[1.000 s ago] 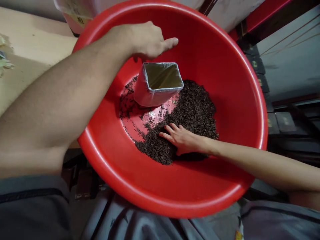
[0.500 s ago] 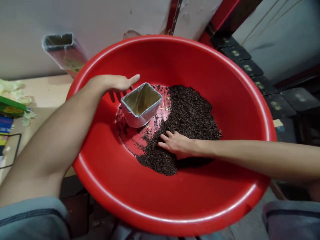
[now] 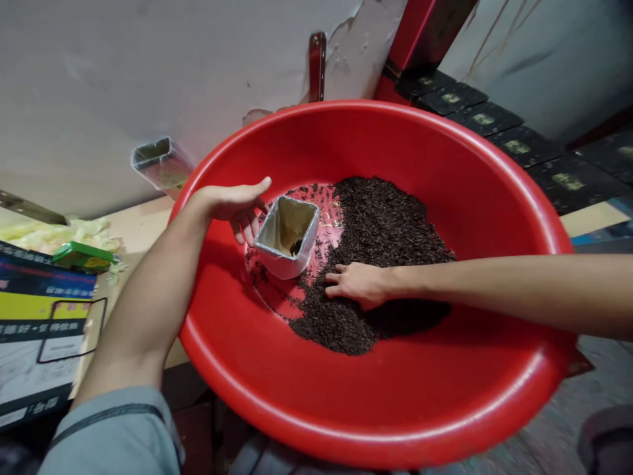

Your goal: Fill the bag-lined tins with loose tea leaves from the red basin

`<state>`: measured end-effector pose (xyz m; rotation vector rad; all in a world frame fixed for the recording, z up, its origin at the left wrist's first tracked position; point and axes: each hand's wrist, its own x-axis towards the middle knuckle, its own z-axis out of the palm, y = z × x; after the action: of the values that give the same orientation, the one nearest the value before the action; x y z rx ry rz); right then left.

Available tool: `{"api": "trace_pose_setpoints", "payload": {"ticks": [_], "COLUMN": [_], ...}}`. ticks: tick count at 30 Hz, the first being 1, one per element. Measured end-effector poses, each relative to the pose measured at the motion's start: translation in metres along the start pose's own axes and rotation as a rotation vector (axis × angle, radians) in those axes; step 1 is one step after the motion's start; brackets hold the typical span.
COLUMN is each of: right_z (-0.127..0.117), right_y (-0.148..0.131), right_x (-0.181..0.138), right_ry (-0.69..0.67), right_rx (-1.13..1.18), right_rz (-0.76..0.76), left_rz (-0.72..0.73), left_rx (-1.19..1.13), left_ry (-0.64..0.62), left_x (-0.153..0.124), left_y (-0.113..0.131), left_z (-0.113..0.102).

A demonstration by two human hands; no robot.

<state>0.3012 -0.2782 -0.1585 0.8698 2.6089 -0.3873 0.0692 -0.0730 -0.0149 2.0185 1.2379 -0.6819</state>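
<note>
A wide red plastic tub [image 3: 316, 402] holds a heap of dark, dry bits that look like loose tea leaves [image 3: 390, 218]. My right hand [image 3: 359, 284] rests palm down on the heap, fingers spread, their tips against the leaves. On the tub's bare left floor stands a rectangular container [image 3: 289, 267] wrapped in clear plastic, its open top facing me. A small dark clump shows at the bottom inside. My left hand [image 3: 242, 208] is just left of the container, fingers apart and thumb stretched out, holding nothing. Whether its fingertips touch the wall I cannot tell.
Behind the tub's left rim leans another plastic-wrapped container [image 3: 161, 165]. At left lie a printed box [image 3: 44, 323], a small green packet [image 3: 84, 256] and a thin black frame [image 3: 72, 330]. Dark boxes with gold labels [image 3: 504, 128] line the right. A wall [image 3: 173, 59] stands behind.
The camera view has shifted. The container now tips more towards me, showing its inside and the dark clump. My left hand's fingers have come more into sight beside it. My right hand remains on the leaves.
</note>
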Motion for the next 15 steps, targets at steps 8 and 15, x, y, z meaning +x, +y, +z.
{"api": "trace_pose_setpoints", "payload": {"ticks": [8, 15], "right_z": [0.0, -0.005], "right_y": [0.003, -0.003], "right_x": [0.004, 0.009], "right_ry": [0.035, -0.038], "right_rx": [0.026, -0.016], "right_rz": [-0.028, -0.017], "left_rz": [-0.224, -0.15], "left_rx": [-0.007, -0.012], "left_ry": [0.111, 0.179], "left_x": [0.018, 0.029], "left_y": [-0.023, -0.04], "left_z": [-0.002, -0.009]}}
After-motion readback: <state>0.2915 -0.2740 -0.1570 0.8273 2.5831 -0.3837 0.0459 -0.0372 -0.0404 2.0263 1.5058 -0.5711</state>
